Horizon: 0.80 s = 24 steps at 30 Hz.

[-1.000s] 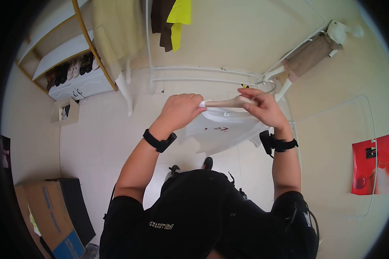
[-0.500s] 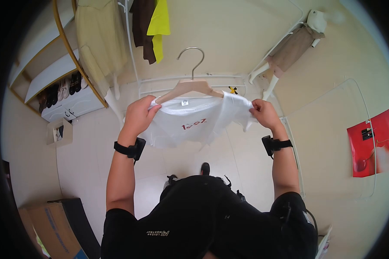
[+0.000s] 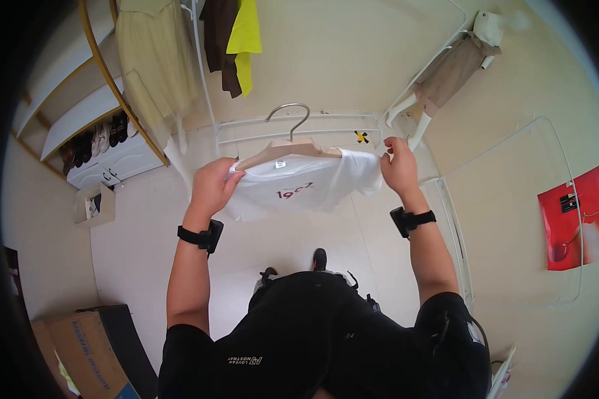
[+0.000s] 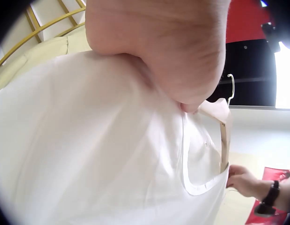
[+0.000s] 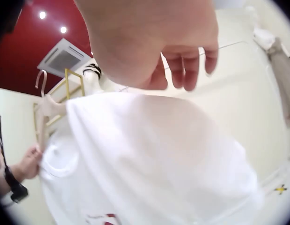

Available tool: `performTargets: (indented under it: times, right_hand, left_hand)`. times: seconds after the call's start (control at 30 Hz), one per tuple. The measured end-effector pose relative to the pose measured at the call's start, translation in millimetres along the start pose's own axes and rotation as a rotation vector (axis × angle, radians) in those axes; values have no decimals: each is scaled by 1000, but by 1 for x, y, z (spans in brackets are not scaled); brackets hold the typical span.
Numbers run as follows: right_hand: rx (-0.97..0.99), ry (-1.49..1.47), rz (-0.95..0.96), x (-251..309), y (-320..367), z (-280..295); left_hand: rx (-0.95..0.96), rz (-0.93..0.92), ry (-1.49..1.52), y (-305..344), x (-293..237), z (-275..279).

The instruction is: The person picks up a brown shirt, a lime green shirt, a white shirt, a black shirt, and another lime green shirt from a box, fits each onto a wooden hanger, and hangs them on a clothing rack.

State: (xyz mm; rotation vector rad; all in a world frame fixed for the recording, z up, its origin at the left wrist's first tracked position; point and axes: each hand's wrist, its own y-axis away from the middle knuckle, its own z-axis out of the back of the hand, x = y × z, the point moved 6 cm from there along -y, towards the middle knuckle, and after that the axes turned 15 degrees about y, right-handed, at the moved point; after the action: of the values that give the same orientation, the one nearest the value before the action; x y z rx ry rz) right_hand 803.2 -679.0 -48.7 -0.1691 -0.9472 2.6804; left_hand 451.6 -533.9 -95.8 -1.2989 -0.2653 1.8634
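A white T-shirt (image 3: 299,186) with dark red print hangs on a wooden hanger (image 3: 289,149), its metal hook pointing up and away from the body. My left hand (image 3: 213,186) grips the shirt's left shoulder by the collar, where the hanger's end lies, with the thumb over the fabric. Past the opposite sleeve is my right hand (image 3: 399,169), fingers loosely bent and holding nothing. In the right wrist view its fingers (image 5: 191,75) dangle just above the sleeve. The left wrist view shows the hanger (image 4: 223,136) inside the neckline; my palm hides the gripped fabric.
A white rail frame (image 3: 299,120) stands low ahead, with dark and yellow garments (image 3: 246,46) above. A dressed mannequin (image 3: 452,73) is at the far right, a cream dress (image 3: 154,66) and shoe shelf (image 3: 100,143) at left. A cardboard box (image 3: 83,352) sits lower left.
Earlier the hands were close together at the hanger; they spread apart along the shirt. Since then the right hand has let go of the sleeve, and the shirt and hanger have lowered slightly.
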Motion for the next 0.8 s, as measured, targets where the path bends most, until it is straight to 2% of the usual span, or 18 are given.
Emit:
performTargets:
  times: [0.07,0.13,0.2,0.23,0.27,0.3,0.33,0.4,0.43,0.5,0.6,0.67,0.7,0.8]
  right_hand:
    - [-121,-202,29,43,1,32]
    - [-129,-302,79,87,10,44]
    - [-21,-248,324,127,23,34]
    - [-22,-253,323,132,25,26]
    - [115,-80,382,138,32,5]
    - [253,96,438,142,41,-15]
    - [257,94,441,146,43,-23]
    - [77,-14,525,154,50,-26]
    - [81,-16,533,155,55,-32]
    - [286,123,435,152,55,-52]
    - [384,193,364,146,63,-56]
    - [473,193,372,140,71,-50]
    - [555,199,384,136,69,-50]
    - [645,242,405,117,76,-50]
  left_hand:
    - [34,8,-57,-4,-7,3]
    - [32,-27,-84,-5,-10,4]
    - [31,-66,-116,-6,-17,3]
    - [54,-62,-147,-6,-20,2]
    - [79,-56,-177,-5,-22,0]
    - [81,-52,-179,-3,-23,-1]
    - [86,-51,-181,-3,-24,0]
    - [84,-43,-183,1,-26,-2]
    - [84,-37,-166,3,-26,-3]
    - [76,-15,-149,4,-23,-3]
    - [109,1,-161,15,-21,-11]
    - [171,100,-196,18,-14,-17]
    - [182,109,-192,14,-12,-16]
    - [204,138,-225,10,-6,-16]
